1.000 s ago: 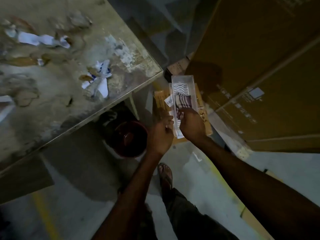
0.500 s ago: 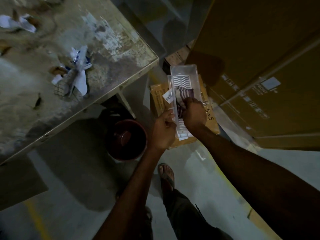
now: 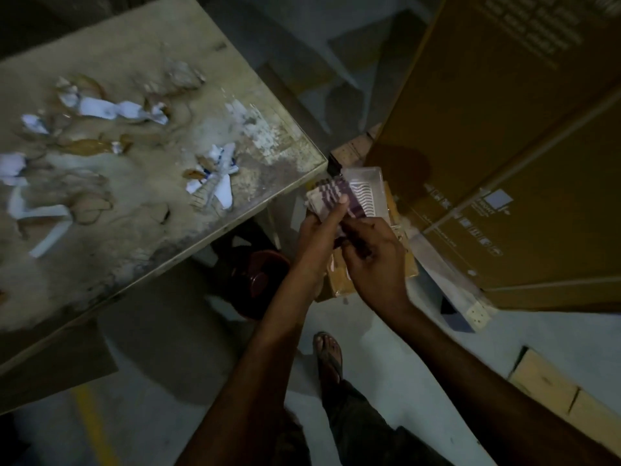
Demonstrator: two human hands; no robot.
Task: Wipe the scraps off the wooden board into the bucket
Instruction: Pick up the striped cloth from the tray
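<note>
The wooden board fills the upper left, stained and dusty. Several white and brown paper scraps lie scattered over it. A dark red bucket stands on the floor below the board's near corner, partly hidden by my left arm. Both hands are raised beside that corner, off the board. My left hand grips a folded purple-and-white striped cloth. My right hand pinches the cloth's lower edge. A clear plastic tray lies just behind the cloth.
Large brown cardboard cartons stand close on the right. A small cardboard box sits under the tray. My sandalled foot is on the pale concrete floor. Another flat carton lies at the lower right.
The cloth has come up out of the clear tray and now sits in both hands, nearer the board's corner. The view has swung left, showing more of the board.
</note>
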